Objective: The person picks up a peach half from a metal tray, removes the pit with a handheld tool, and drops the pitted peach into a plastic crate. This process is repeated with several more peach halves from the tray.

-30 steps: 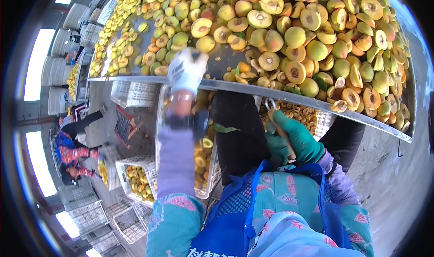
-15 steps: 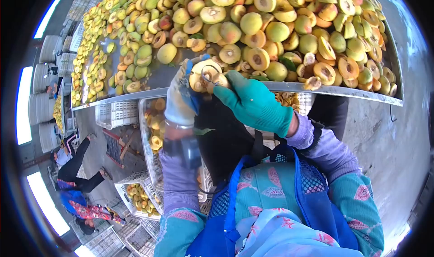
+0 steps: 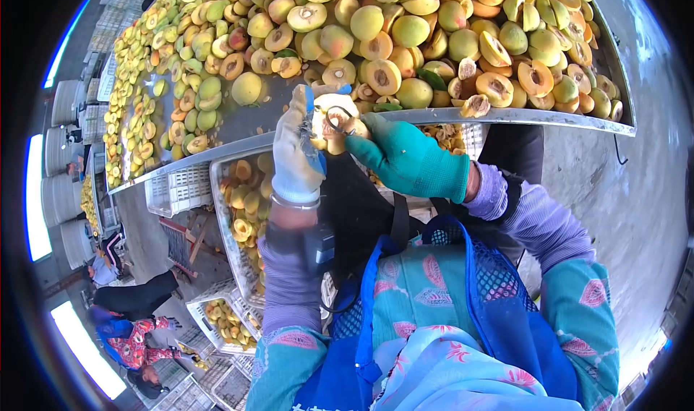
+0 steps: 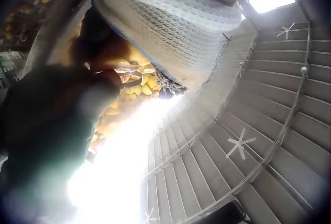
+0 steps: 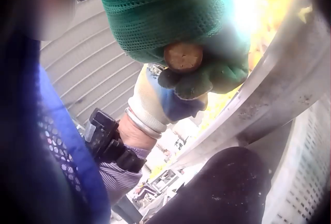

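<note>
In the head view my left hand (image 3: 296, 151), in a white and blue glove, holds a cut peach half (image 3: 322, 130) just over the table's front edge. My right hand (image 3: 416, 158), in a green glove, grips a pitting knife with a thin curved loop blade (image 3: 332, 116). That loop lies against the cut face of the peach half. From the right wrist view, the round end of the knife's wooden handle (image 5: 183, 57) pokes out of the curled green fingers. In the left wrist view the green glove (image 4: 57, 115) is dark and blurred beside the white one.
Halved and whole peaches (image 3: 412, 31) lie heaped on the metal table, which has a raised rim (image 3: 535, 120). Below it, left of my legs, stands a white crate (image 3: 225, 248) of peaches. Another crate (image 3: 470, 142) sits under the table. Another person (image 3: 137, 339) bends at far left.
My left hand has come back from the fruit pile with a peach half. My right hand has risen from my lap, bringing the loop blade to the fruit. The head view has shifted slightly.
</note>
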The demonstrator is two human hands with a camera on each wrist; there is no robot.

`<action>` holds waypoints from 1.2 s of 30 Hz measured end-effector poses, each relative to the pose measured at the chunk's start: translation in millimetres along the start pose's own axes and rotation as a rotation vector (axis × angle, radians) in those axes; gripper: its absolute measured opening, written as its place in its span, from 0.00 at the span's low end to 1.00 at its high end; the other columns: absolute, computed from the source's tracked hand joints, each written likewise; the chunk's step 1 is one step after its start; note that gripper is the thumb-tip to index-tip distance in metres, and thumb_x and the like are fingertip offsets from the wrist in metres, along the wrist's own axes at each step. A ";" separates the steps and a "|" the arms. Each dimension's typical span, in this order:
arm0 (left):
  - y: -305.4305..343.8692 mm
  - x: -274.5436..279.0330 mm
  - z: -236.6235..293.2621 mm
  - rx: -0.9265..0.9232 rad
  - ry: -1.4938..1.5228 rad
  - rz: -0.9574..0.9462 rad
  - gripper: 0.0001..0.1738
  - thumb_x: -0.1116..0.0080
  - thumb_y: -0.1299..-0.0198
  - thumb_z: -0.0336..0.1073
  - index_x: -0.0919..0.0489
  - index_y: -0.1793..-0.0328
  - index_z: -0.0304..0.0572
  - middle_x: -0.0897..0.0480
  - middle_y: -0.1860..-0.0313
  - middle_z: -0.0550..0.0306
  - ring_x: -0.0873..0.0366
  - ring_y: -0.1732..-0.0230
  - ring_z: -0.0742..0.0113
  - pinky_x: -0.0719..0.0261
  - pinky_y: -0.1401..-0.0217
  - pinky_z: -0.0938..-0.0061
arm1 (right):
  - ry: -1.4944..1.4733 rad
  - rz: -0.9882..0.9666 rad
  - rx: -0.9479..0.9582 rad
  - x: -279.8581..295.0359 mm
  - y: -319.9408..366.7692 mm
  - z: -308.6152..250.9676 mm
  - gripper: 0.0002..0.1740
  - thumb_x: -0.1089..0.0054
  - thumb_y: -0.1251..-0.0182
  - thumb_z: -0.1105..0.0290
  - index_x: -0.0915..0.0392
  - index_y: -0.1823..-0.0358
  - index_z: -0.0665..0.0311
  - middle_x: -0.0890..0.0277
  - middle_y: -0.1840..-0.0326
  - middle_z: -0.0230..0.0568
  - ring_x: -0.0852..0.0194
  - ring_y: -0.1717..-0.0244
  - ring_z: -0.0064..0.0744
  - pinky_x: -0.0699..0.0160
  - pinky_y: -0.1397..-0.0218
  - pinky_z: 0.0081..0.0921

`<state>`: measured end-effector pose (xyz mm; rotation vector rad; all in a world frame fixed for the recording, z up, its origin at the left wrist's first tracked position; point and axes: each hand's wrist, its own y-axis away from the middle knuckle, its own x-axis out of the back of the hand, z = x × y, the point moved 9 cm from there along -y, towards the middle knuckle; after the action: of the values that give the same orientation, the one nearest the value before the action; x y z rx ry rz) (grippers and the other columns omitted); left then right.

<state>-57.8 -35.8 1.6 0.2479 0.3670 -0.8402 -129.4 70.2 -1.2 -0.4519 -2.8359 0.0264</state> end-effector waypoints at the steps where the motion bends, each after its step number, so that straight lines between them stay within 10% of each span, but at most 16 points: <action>1: -2.6 5.8 -4.4 0.002 -0.013 0.009 0.24 0.60 0.24 0.44 0.26 0.41 0.27 0.17 0.52 0.48 0.18 0.51 0.63 0.19 0.46 0.71 | -0.011 -0.021 -0.028 -2.0 -0.3 4.4 0.21 0.52 0.25 0.55 0.29 0.54 0.69 0.23 0.66 0.62 0.23 0.63 0.63 0.26 0.61 0.48; 8: 0.5 -7.2 8.7 -0.334 -0.590 0.096 0.20 0.55 0.27 0.38 0.24 0.44 0.24 0.16 0.53 0.45 0.17 0.57 0.63 0.17 0.51 0.70 | -0.387 0.225 -0.099 -25.2 12.9 18.3 0.21 0.51 0.26 0.55 0.28 0.50 0.70 0.22 0.59 0.62 0.21 0.56 0.60 0.25 0.54 0.43; 13: -7.7 -29.3 6.5 -0.071 -0.439 -0.073 0.24 0.48 0.30 0.45 0.23 0.44 0.26 0.16 0.59 0.50 0.17 0.60 0.68 0.19 0.56 0.74 | -0.629 -0.060 -0.482 -38.4 25.0 23.3 0.22 0.52 0.25 0.55 0.27 0.52 0.71 0.23 0.67 0.43 0.24 0.65 0.34 0.24 0.60 0.34; 17: -4.2 -26.5 3.6 -0.199 -0.302 0.042 0.16 0.41 0.34 0.39 0.21 0.52 0.29 0.18 0.63 0.55 0.21 0.63 0.72 0.21 0.61 0.77 | -0.620 0.301 -0.041 -23.4 12.5 5.2 0.23 0.53 0.25 0.49 0.27 0.59 0.65 0.31 0.79 0.32 0.34 0.80 0.21 0.33 0.77 0.23; 20: -5.9 -21.6 -12.5 0.074 -0.045 0.115 0.17 0.40 0.34 0.41 0.20 0.55 0.30 0.18 0.69 0.55 0.22 0.73 0.72 0.21 0.69 0.76 | -1.280 -0.236 -0.570 -53.9 36.3 -1.8 0.24 0.55 0.25 0.45 0.29 0.66 0.59 0.35 0.83 0.30 0.40 0.87 0.21 0.39 0.85 0.22; 28: -21.7 -36.2 -1.3 -0.279 -0.618 -0.009 0.26 0.54 0.29 0.50 0.20 0.53 0.29 0.16 0.66 0.48 0.18 0.68 0.66 0.20 0.65 0.76 | -1.218 -0.183 -0.595 -43.9 35.5 2.7 0.24 0.58 0.25 0.44 0.32 0.68 0.56 0.37 0.86 0.28 0.42 0.91 0.22 0.41 0.89 0.22; 30: -28.2 -37.4 -9.6 -0.169 -0.488 -0.060 0.21 0.51 0.31 0.45 0.20 0.52 0.31 0.16 0.62 0.49 0.18 0.64 0.65 0.21 0.60 0.75 | -1.577 -0.243 -0.667 -56.7 35.1 -4.8 0.24 0.59 0.24 0.45 0.32 0.69 0.57 0.37 0.87 0.29 0.42 0.92 0.22 0.41 0.90 0.22; 33: -32.8 -34.5 -28.0 0.010 -0.255 -0.128 0.17 0.48 0.35 0.39 0.19 0.49 0.33 0.16 0.56 0.51 0.18 0.57 0.63 0.22 0.53 0.73 | -0.935 -0.031 -0.615 -40.5 35.6 12.2 0.25 0.59 0.25 0.42 0.33 0.69 0.56 0.41 0.88 0.27 0.48 0.94 0.20 0.46 0.93 0.19; 36: -24.6 -34.2 -28.3 0.171 -0.044 0.010 0.16 0.48 0.32 0.36 0.19 0.46 0.32 0.15 0.54 0.55 0.19 0.52 0.69 0.23 0.48 0.75 | -1.531 -0.227 -0.622 -53.9 32.6 -6.3 0.24 0.60 0.24 0.41 0.33 0.67 0.53 0.47 0.88 0.22 0.51 0.94 0.18 0.45 0.92 0.21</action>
<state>-103.5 -18.4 -11.8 0.3894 0.2530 -0.8670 -68.5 84.5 -11.1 -0.2111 -4.3583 -0.9759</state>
